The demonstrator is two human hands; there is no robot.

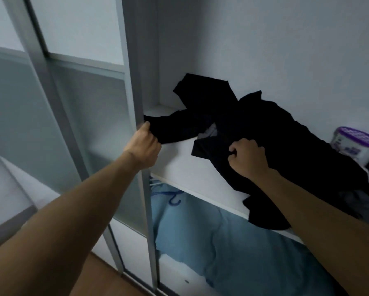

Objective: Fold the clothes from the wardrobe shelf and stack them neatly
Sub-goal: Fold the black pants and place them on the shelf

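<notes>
Black crumpled cloth heap (264, 133): lying sprawled across the white wardrobe shelf (179, 161), with one hem hanging over the front edge at the right.

Left grip (144, 144): clenching a black sleeve end, just beside the grey metal-framed frosted sliding door (134, 92).

Right grip (246, 157): bunching a fold of the same black cloth near the heap's middle.

Hazards, as judged:
- One garment or several tangled: the dark cloth is not letting me tell. A pull on both ends may be dragging a second piece off the shelf.
- Grey cloth (356, 201): lying under the heap at the front right, and likely to be sliding out along with it.
- White round tub with purple lid (356, 144): standing just beside the heap's far edge. A sideways tug could be tipping it.
- The sleeve end may be snagging on the door frame.

Room:
- Back wall and left side wall are closing in the shelf.
- The door edge is crowding the left grip.
- Bare shelf is showing between the two grips.
- The way toward the person is lying open.
- Pale blue fabric (200, 242) is sitting below the shelf.
</notes>
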